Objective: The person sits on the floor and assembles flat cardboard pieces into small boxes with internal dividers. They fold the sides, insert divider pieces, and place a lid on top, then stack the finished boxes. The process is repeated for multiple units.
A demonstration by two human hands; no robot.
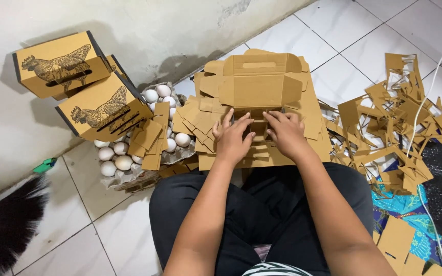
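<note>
Two finished printed boxes [98, 110] stand far left; left hand [233, 139] and right hand [285, 132], fingers flat, press dividers into a half-folded cardboard box [260, 84] at centre, holding nothing.

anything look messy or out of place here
Yes. Loose cardboard scraps are strewn over the floor tiles and a blue cloth at right. At left, cardboard pieces lie on top of the white eggs in their tray.
</note>
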